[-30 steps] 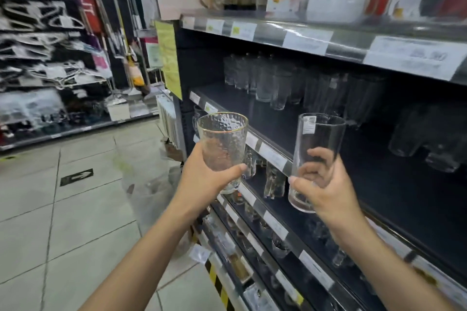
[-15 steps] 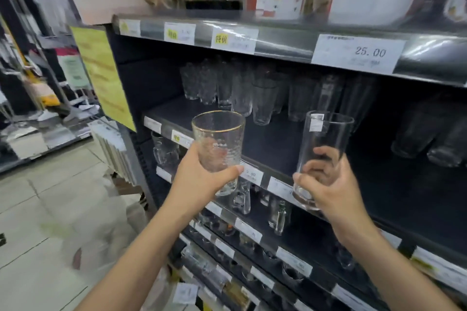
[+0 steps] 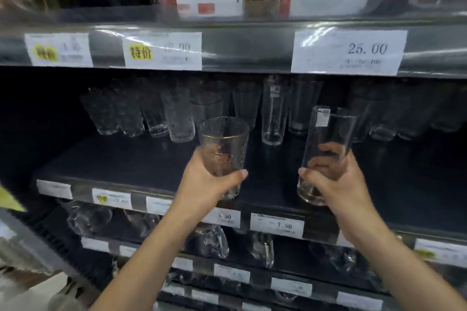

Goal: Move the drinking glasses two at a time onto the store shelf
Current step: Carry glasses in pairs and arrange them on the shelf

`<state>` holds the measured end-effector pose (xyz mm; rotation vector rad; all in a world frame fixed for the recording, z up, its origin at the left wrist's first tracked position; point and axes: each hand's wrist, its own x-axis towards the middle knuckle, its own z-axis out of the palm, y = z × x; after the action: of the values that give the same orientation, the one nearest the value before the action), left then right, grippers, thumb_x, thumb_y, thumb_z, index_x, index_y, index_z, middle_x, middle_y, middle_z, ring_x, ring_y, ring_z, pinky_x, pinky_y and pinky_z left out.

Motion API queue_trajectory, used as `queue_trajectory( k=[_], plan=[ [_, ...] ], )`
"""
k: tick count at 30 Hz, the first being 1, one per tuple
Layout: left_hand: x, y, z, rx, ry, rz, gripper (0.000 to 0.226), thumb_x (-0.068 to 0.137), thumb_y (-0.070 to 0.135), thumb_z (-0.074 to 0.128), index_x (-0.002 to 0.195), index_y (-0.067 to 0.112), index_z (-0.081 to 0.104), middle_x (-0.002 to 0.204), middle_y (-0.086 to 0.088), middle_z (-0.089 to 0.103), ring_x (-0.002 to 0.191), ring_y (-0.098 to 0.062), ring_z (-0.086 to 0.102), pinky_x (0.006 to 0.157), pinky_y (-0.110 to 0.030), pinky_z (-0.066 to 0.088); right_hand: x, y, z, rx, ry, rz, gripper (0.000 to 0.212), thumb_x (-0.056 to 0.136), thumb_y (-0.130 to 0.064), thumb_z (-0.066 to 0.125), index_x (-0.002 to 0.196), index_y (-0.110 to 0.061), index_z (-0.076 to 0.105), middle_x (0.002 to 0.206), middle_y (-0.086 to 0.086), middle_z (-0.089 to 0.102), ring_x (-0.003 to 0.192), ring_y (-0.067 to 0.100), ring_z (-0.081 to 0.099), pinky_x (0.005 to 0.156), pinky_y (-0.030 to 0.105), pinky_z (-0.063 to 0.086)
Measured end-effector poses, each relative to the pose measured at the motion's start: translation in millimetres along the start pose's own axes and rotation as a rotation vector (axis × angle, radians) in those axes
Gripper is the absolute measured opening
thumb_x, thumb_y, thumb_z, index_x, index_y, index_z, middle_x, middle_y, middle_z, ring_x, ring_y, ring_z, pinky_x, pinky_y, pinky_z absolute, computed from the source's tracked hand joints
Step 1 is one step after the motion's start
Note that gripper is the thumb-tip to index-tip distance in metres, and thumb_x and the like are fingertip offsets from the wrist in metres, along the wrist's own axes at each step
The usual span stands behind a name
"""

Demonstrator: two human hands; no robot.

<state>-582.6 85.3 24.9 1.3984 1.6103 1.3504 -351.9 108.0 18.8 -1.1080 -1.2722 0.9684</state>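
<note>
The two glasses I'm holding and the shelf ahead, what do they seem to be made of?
Gold-rimmed glass in the left hand: clear glass, textured wall, thin gold-coloured rim. Tall glass in the right hand: smooth clear glass, the hand shows through, thick base, paper sticker near the rim. Shelf: dark matte surface, probably painted metal, though unsure.

Two empty drinking glasses are held up in the middle of the frame. Just left of centre, a short textured tumbler [image 3: 223, 151] with a thin gold rim stands upright, gripped around its lower half by the left hand [image 3: 204, 184]. Right of centre, a taller plain glass [image 3: 326, 154] with a white sticker near its rim leans slightly, held near its base by the right hand [image 3: 338, 184]. Behind them a dark store shelf [image 3: 113, 161] spans the frame, with a row of clear glasses [image 3: 177, 113] standing along its back.
</note>
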Motion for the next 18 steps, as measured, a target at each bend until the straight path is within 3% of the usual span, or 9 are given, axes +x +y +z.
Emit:
queue_trajectory(
  k=[5, 8, 15, 18],
  plan=[
    [34, -13, 3, -0.001, -0.086, 0.053, 0.042, 0.071, 0.018, 0.087, 0.1, 0.027, 0.058, 0.086, 0.011, 0.072, 0.076, 0.004, 0.067, 0.066, -0.016, 0.054, 12, 7, 18, -0.044, 0.068, 0.002, 0.048, 0.079, -0.012, 0.079, 0.11, -0.036, 0.051, 0.1, 0.002, 0.067, 0.085, 0.009, 0.069, 0.064, 0.02, 0.054],
    [52, -22, 5, -0.007, -0.136, 0.057, 0.042, 0.07, 0.019, 0.087, 0.102, 0.027, 0.06, 0.09, 0.011, 0.071, 0.079, 0.007, 0.066, 0.066, -0.007, 0.049, 17, 9, 32, -0.091, 0.083, 0.044, 0.048, 0.077, -0.018, 0.082, 0.108, -0.038, 0.052, 0.1, -0.004, 0.068, 0.089, 0.008, 0.068, 0.07, 0.03, 0.056],
    [95, -39, 11, -0.039, -0.314, 0.074, 0.044, 0.074, 0.017, 0.085, 0.113, 0.02, 0.063, 0.101, 0.011, 0.071, 0.086, 0.008, 0.066, 0.071, -0.003, 0.047, 29, 15, 64, -0.117, 0.093, 0.13, 0.051, 0.075, -0.021, 0.085, 0.112, -0.032, 0.052, 0.104, -0.008, 0.066, 0.092, 0.007, 0.067, 0.06, 0.021, 0.052],
    [109, -45, 15, -0.025, -0.36, 0.112, 0.038, 0.076, 0.015, 0.083, 0.108, 0.023, 0.066, 0.1, 0.015, 0.071, 0.087, 0.009, 0.065, 0.073, -0.003, 0.047, 32, 18, 72, -0.128, 0.122, 0.135, 0.055, 0.073, -0.021, 0.086, 0.116, -0.029, 0.052, 0.105, -0.006, 0.066, 0.091, 0.008, 0.067, 0.064, 0.022, 0.051]
  ],
)
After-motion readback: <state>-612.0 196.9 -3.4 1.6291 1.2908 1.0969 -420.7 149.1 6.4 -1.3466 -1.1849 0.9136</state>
